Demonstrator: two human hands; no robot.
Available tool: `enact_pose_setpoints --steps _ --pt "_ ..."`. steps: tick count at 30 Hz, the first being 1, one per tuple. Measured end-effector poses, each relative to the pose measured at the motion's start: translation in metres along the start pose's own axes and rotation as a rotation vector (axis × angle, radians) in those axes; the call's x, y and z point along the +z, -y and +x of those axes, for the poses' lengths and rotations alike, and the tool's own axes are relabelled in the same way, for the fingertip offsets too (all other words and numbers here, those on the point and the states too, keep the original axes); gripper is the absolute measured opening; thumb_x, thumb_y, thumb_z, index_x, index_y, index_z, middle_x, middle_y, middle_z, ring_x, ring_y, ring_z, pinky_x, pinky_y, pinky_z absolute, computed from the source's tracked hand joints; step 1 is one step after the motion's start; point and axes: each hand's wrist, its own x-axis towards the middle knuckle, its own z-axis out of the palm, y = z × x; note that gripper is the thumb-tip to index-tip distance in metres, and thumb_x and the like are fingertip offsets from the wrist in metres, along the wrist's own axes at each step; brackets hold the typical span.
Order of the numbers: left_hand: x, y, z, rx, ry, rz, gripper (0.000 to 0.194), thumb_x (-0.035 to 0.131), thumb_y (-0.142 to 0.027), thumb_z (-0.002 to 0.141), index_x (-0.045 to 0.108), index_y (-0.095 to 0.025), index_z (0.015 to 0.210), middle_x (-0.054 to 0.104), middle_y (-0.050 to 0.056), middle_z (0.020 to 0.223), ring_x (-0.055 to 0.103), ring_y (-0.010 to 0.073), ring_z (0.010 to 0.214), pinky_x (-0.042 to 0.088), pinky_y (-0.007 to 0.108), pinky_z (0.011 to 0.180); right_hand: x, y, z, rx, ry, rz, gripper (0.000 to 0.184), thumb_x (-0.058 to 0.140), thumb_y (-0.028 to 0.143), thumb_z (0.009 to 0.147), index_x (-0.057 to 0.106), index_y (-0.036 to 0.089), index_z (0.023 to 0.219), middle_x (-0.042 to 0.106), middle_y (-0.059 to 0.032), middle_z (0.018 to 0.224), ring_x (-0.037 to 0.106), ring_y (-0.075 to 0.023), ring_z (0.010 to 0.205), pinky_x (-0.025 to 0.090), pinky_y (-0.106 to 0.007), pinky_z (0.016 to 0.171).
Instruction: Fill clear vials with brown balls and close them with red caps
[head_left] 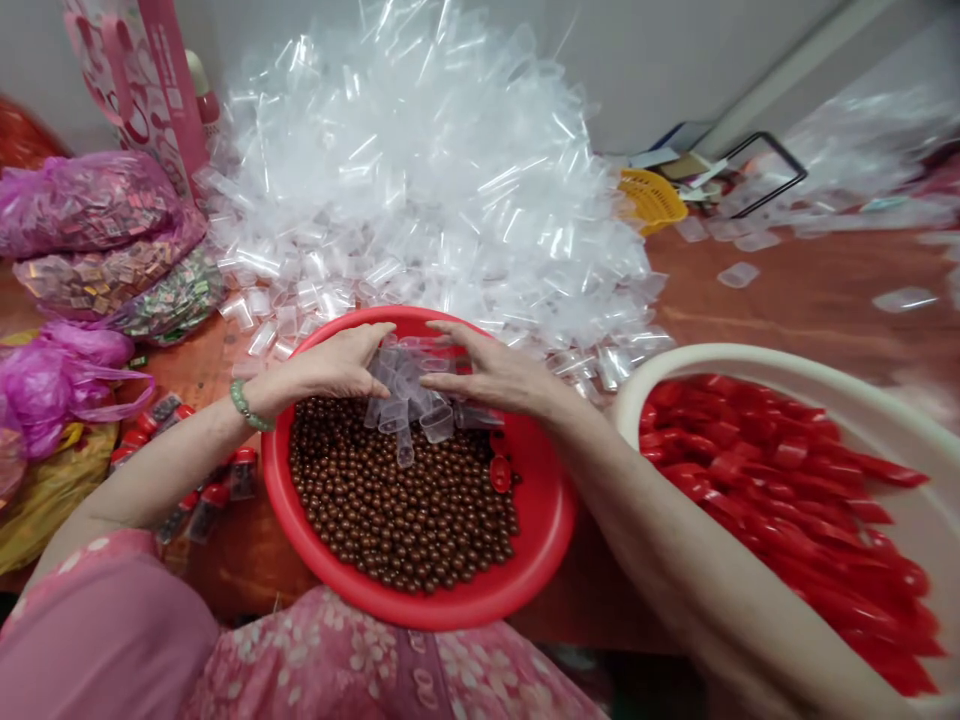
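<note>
Above the brown table point(787, 290), left hand point(337, 362) and right hand point(495, 374) curve open around clear plastic cups point(409, 388).

One left hand point(337, 365), one right hand point(495, 372), one green bracelet point(249, 405). One red basin point(551, 540), one cream tub point(720, 356), one yellow basket point(652, 202), one black wire frame point(784, 155). Brown balls point(405, 510), clear plastic containers point(420, 190) and red plastic pieces point(780, 480): too many to count (heaped and overlapping, all three). Several red-capped jars point(244, 472), exact number unclear.
</note>
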Motion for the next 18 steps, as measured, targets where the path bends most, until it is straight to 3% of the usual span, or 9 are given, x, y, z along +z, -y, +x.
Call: enact_pose_setpoints --steps 2,5,7,9,11,13,15,18 --pt "-0.012 -0.002 -0.008 -0.027 -0.011 -0.014 0.077 0.075 -0.028 0.069 0.046 -0.017 0.139 0.055 0.016 0.141 0.056 0.0286 0.124 0.045 0.043 0.104 -0.002 0.003 -0.008 -0.061 -0.034 -0.223 0.065 0.067 0.045 0.082 0.048 0.020 0.139 0.058 -0.0150 0.136 0.055 -0.0342 0.126 0.044 -0.056 0.105" --pt "-0.037 0.003 -0.025 -0.105 -0.117 -0.043 0.058 0.061 -0.033 0.084 0.046 -0.017 0.138 0.062 0.013 0.129 0.062 0.0219 0.112 0.050 0.037 0.095 -0.001 0.015 -0.031 -0.098 -0.170 -0.502 0.058 0.058 0.040 0.091 0.047 0.012 0.140 0.055 -0.0228 0.135 0.057 -0.0359 0.123 0.047 -0.054 0.103" --pt "-0.052 0.015 -0.038 -0.227 -0.175 0.105 0.047 0.054 -0.035 0.089 0.053 -0.014 0.131 0.067 0.012 0.117 0.064 0.0198 0.102 0.051 0.034 0.090 0.007 0.024 -0.046 -0.218 -0.208 -0.581 0.063 0.059 0.046 0.089 0.048 0.012 0.140 0.052 -0.0250 0.138 0.053 -0.0381 0.127 0.047 -0.054 0.103" --pt "-0.059 0.031 -0.050 -0.413 -0.155 0.383 0.041 0.055 -0.037 0.088 0.059 -0.011 0.120 0.067 0.014 0.112 0.064 0.0224 0.102 0.050 0.035 0.091 0.022 0.028 -0.055 -0.406 -0.151 -0.625 0.065 0.063 0.050 0.086 0.050 0.015 0.139 0.045 -0.0244 0.146 0.045 -0.0401 0.135 0.044 -0.056 0.105" --pt "-0.057 0.046 -0.059 -0.608 -0.073 0.599 0.044 0.057 -0.042 0.087 0.059 -0.010 0.116 0.066 0.017 0.115 0.062 0.0273 0.107 0.049 0.037 0.092 0.040 0.029 -0.056 -0.575 -0.053 -0.676 0.059 0.063 0.048 0.087 0.053 0.020 0.138 0.045 -0.0206 0.149 0.038 -0.0412 0.139 0.040 -0.059 0.107" --pt "-0.047 0.057 -0.063 -0.739 -0.010 0.665 0.051 0.057 -0.049 0.086 0.056 -0.009 0.118 0.064 0.021 0.119 0.062 0.0312 0.111 0.050 0.037 0.091 0.055 0.025 -0.049 -0.680 0.041 -0.719 0.051 0.061 0.043 0.089 0.054 0.026 0.137 0.049 -0.0144 0.148 0.039 -0.0385 0.140 0.034 -0.060 0.110" --pt "-0.034 0.062 -0.064 -0.781 0.016 0.650 0.053 0.055 -0.049 0.087 0.054 -0.009 0.121 0.064 0.022 0.120 0.063 0.0327 0.110 0.051 0.037 0.087 0.062 0.019 -0.038 -0.729 0.067 -0.779 0.043 0.059 0.036 0.092 0.058 0.025 0.133 0.054 -0.0115 0.145 0.041 -0.0351 0.138 0.031 -0.058 0.111" --pt "-0.019 0.065 -0.062 -0.769 0.012 0.624 0.042 0.051 -0.034 0.090 0.052 -0.007 0.123 0.063 0.023 0.119 0.066 0.0307 0.106 0.051 0.035 0.083 0.059 0.009 -0.019 -0.707 0.005 -0.858 0.035 0.056 0.033 0.094 0.062 0.020 0.126 0.059 -0.0125 0.140 0.045 -0.0329 0.135 0.032 -0.054 0.110"
